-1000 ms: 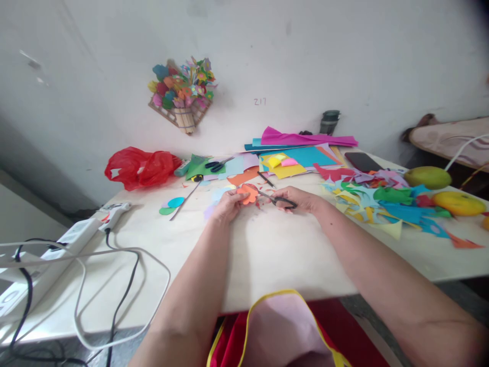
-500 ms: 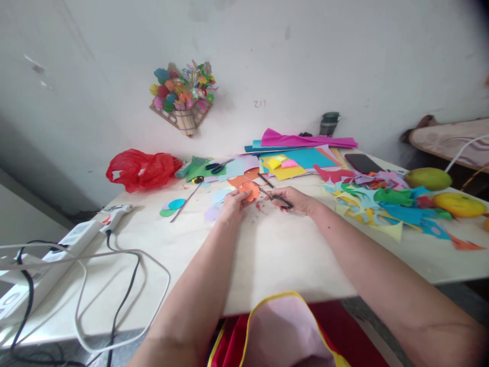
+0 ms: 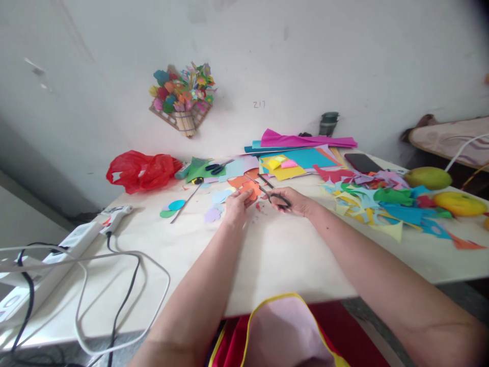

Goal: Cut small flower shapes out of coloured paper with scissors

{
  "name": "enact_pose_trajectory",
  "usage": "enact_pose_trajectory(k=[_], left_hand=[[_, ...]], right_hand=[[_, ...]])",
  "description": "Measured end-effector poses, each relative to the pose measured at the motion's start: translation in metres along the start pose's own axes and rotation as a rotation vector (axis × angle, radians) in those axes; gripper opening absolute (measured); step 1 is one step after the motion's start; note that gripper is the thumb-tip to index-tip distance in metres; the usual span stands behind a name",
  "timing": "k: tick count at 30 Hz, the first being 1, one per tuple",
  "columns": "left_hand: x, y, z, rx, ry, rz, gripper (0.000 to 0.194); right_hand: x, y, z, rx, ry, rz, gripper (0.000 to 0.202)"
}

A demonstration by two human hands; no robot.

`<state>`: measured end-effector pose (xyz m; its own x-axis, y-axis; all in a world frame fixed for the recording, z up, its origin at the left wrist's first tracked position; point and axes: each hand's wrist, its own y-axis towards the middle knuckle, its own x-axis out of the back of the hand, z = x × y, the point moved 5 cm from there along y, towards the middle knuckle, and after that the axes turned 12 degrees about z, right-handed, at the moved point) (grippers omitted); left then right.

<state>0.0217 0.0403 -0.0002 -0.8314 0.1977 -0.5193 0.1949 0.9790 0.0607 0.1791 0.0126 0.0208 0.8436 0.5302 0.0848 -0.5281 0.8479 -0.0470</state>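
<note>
Between the fingers of my left hand point(image 3: 237, 205) is an orange paper flower point(image 3: 251, 190), held just above the table. My right hand point(image 3: 292, 202) grips black-handled scissors point(image 3: 280, 201), whose blades reach left to the flower's right edge. Purple paper flowers point(image 3: 212, 214) and light blue paper point(image 3: 221, 196) lie left of my left hand. Orange paper point(image 3: 237, 181) lies behind the held flower, with a black pen-like stick point(image 3: 265, 181) beside it. Tiny scraps are scattered below the scissors.
A red plastic bag point(image 3: 141, 171) and second scissors point(image 3: 216, 167) are at the back left. Colourful scraps point(image 3: 374, 204), a phone point(image 3: 362, 162) and yellow fruit point(image 3: 460, 204) lie right. A power strip point(image 3: 76, 239) and looping cables occupy the left.
The orange flower has turned slightly in my left hand, which has shifted a little to the right. My right hand and its scissors have barely moved.
</note>
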Motion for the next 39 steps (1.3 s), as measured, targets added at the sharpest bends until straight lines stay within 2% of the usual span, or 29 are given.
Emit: enact_pose_trajectory(k=[10, 20, 26, 39], left_hand=[[0.0001, -0.0002, 0.0064, -0.047, 0.008, -0.057, 0.025], [-0.0009, -0.0031, 0.0053, -0.073, 0.014, -0.111, 0.019], [0.0010, -0.0011, 0.0074, -0.103, 0.055, -0.113, 0.024], [-0.0014, -0.0023, 0.0071, -0.098, 0.034, -0.132, 0.018]], right_hand=[[-0.0046, 0.0021, -0.0015, -0.003, -0.029, -0.055, 0.029], [-0.0046, 0.0081, -0.0086, 0.042, -0.052, -0.060, 0.033], [-0.0043, 0.0080, -0.0094, 0.046, -0.053, -0.073, 0.033], [-0.0079, 0.0067, -0.0049, 0.047, -0.010, -0.069, 0.032]])
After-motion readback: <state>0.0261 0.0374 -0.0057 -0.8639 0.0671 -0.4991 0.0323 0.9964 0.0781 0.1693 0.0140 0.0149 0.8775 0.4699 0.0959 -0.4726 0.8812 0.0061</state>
